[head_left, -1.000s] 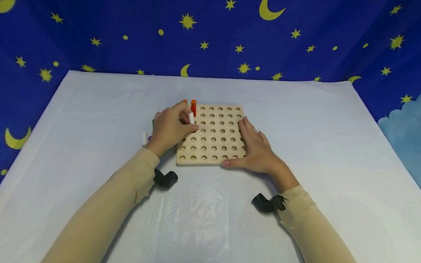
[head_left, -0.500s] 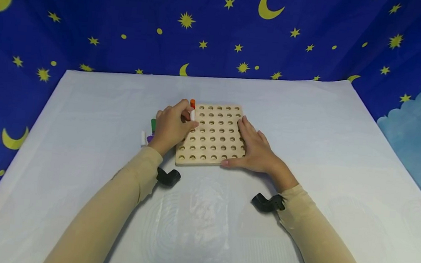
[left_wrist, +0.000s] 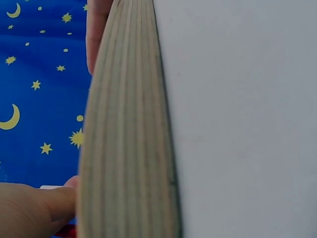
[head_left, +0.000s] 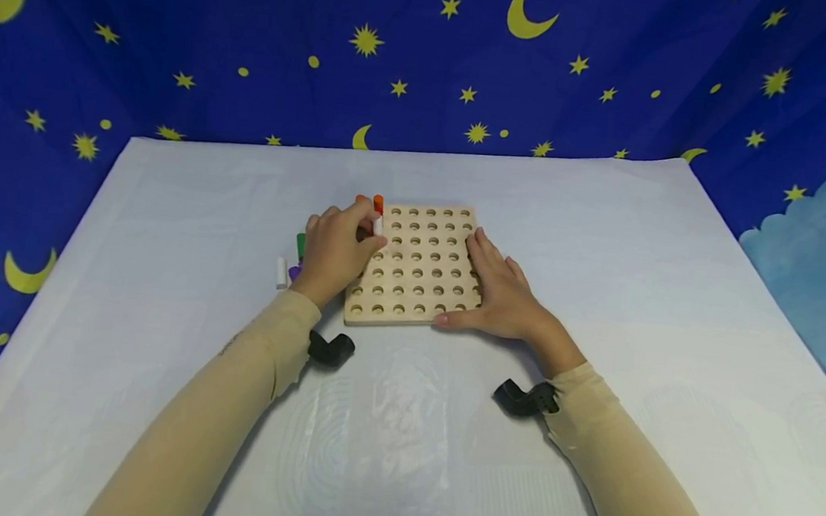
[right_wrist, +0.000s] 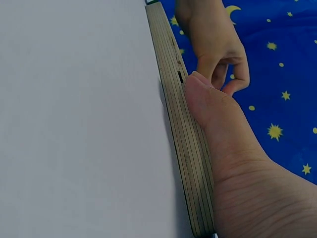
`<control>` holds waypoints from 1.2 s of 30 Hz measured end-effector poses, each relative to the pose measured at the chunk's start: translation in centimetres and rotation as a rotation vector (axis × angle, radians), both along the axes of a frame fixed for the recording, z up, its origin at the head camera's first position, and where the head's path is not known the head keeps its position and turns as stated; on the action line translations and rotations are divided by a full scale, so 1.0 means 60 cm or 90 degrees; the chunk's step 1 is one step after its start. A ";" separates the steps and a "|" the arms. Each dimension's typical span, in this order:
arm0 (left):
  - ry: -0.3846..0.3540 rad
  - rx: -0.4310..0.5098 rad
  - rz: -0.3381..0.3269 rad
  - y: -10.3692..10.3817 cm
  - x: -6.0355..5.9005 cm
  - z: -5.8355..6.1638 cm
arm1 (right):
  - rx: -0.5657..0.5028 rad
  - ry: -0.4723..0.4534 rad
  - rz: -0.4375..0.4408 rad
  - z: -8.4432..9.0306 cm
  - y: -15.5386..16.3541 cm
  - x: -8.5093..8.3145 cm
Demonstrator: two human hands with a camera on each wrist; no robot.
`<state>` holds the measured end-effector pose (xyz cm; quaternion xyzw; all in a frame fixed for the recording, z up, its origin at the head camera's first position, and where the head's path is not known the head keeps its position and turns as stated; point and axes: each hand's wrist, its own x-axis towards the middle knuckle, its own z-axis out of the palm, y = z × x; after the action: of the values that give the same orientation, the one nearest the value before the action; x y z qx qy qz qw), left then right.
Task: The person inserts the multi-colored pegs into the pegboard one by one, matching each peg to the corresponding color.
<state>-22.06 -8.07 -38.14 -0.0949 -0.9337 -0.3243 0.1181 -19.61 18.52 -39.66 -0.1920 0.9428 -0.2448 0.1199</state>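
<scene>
A square wooden pegboard (head_left: 416,287) with rows of round holes lies flat on the table. My left hand (head_left: 335,255) is over its left side and pinches a white peg (head_left: 377,225) between thumb and fingers. Whether the peg's lower end sits in a hole I cannot tell. Just beyond it, an orange-and-red peg (head_left: 378,203) stands upright at the board's far left corner, and another orange top (head_left: 361,198) shows behind my fingers. My right hand (head_left: 504,299) rests along the right edge with fingers spread; its thumb (right_wrist: 200,99) presses the near side of the board.
Left of the board, partly behind my left hand, lie a white peg (head_left: 282,273), a purple piece (head_left: 295,272) and a green piece (head_left: 300,244). The white-covered table (head_left: 605,250) ends at a blue star-patterned cloth (head_left: 431,55) at the back.
My left hand has shifted slightly towards the far edge with the white peg, and its fingertips have since dipped a little. My right hand and the board stay in place.
</scene>
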 end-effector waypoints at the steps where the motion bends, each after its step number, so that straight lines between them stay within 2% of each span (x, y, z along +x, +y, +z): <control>1: 0.001 -0.004 -0.001 0.000 0.001 0.000 | 0.000 -0.001 0.000 0.000 0.000 0.000; 6: 0.011 -0.019 -0.014 0.001 0.006 0.001 | 0.002 -0.005 -0.001 0.002 -0.001 0.002; 9: 0.004 -0.005 -0.020 -0.003 0.011 0.003 | 0.002 -0.005 0.001 0.004 -0.004 0.002; 17: -0.074 0.091 -0.034 -0.027 0.036 0.017 | -0.001 -0.002 0.006 0.002 -0.005 0.002; 21: -0.110 0.117 -0.024 -0.060 0.057 0.028 | 0.005 0.003 0.005 0.003 -0.004 0.001; 24: -0.140 0.133 -0.017 -0.099 0.071 0.033 | 0.011 0.005 0.006 0.003 -0.004 -0.001; 29: -0.206 0.099 0.000 -0.172 0.086 0.037 | 0.015 0.003 0.005 0.003 -0.003 -0.002; 33: -0.278 0.054 -0.008 -0.208 0.094 0.027 | 0.012 0.003 0.009 0.001 -0.003 -0.001; 36: -0.299 0.042 -0.022 -0.219 0.095 0.016 | 0.007 0.000 0.012 0.001 -0.006 -0.001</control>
<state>-16.38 -21.19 -37.20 -0.0286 -0.9228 -0.3696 -0.1049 -19.67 18.15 -39.59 -0.1999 0.9424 -0.2382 0.1233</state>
